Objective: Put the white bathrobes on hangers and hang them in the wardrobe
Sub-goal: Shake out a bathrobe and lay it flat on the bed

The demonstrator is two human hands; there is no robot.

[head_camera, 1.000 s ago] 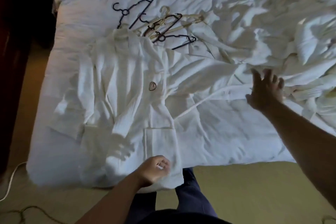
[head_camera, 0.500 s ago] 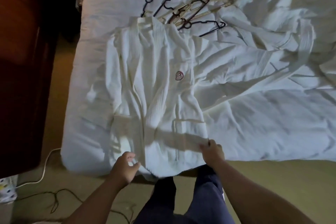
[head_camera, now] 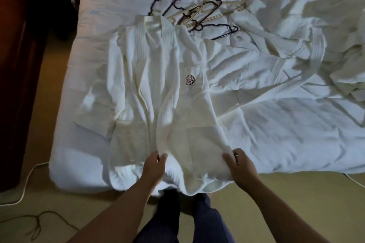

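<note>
Fingers (head_camera: 162,157) of both hands pinch the bathrobe (head_camera: 167,92) hem — hangers (head_camera: 197,13) beyond.

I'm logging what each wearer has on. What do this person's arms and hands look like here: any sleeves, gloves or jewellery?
Both forearms are bare, with no sleeves in view. The left hand and right hand wear no gloves, and no rings or watch are visible, though the picture is dim. Below them show dark navy trousers.
</note>
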